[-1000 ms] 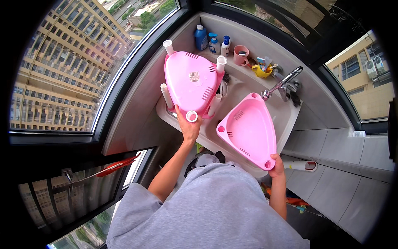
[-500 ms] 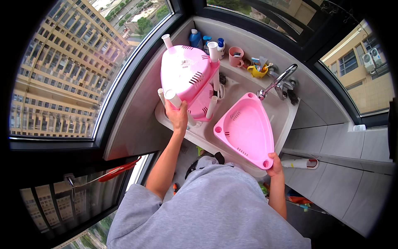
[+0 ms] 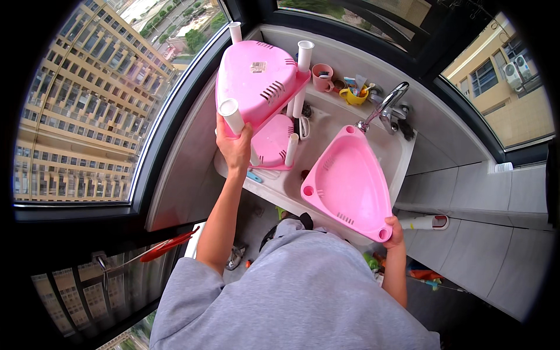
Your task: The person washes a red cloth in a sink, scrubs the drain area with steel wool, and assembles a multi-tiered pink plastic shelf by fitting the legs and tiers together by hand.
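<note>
My left hand (image 3: 234, 147) grips a white tube leg (image 3: 232, 116) of a pink triangular corner rack (image 3: 256, 79), raised and tilted over the left side of a white sink (image 3: 291, 186). The rack has two pink shelves joined by white tubes; its lower shelf (image 3: 273, 142) shows underneath. My right hand (image 3: 395, 232) holds the near corner of a separate pink triangular shelf (image 3: 349, 181), which lies slanted across the sink's front edge below the chrome tap (image 3: 385, 105).
A pink cup (image 3: 322, 77), a yellow cup (image 3: 353, 95) and small items stand on the ledge behind the sink. Large windows surround the corner. A white tube (image 3: 424, 222) lies on the tiled counter at right. A red-handled tool (image 3: 166, 246) hangs lower left.
My left hand has lifted the two-shelf rack up and away from the sink, tipping it so its underside faces me. The loose shelf in my right hand has barely moved.
</note>
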The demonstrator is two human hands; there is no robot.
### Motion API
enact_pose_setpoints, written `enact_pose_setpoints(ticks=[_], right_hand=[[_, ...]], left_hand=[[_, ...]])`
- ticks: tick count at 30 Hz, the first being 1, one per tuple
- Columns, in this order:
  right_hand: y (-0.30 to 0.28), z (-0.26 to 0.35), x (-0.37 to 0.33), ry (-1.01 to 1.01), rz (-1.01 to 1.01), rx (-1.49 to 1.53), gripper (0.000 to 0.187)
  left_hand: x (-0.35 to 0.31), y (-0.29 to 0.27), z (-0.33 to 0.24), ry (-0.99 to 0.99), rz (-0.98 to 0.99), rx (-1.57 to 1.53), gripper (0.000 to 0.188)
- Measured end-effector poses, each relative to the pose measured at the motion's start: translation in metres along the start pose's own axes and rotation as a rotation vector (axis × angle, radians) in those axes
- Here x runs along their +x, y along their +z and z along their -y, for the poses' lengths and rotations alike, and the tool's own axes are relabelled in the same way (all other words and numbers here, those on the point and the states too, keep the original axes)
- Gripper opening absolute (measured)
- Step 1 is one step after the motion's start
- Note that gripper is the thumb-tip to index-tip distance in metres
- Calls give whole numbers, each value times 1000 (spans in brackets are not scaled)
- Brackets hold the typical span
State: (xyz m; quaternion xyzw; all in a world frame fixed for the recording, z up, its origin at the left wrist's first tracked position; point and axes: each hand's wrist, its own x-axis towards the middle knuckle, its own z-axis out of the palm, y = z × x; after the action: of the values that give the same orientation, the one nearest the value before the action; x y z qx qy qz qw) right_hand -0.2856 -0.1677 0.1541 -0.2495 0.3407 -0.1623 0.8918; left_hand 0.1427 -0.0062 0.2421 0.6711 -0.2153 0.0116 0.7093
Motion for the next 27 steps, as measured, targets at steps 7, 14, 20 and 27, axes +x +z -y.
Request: enact_pose_setpoints(ticks=[7,14,20,27], right_hand=[[-31,12,-39,-147,-91,4,65],[-38,37,-46,-341,-233,-98,64],[-10,62,-17,-645,-404,-445,76],[-11,57,26,-816,-628,-1102,87]], left_hand=[[6,2,-7,161,61,259,78],[2,2,-50,253,128,361,78],[2,10,-87,275,222,435,77],[7,14,-113,446,294,704,83]])
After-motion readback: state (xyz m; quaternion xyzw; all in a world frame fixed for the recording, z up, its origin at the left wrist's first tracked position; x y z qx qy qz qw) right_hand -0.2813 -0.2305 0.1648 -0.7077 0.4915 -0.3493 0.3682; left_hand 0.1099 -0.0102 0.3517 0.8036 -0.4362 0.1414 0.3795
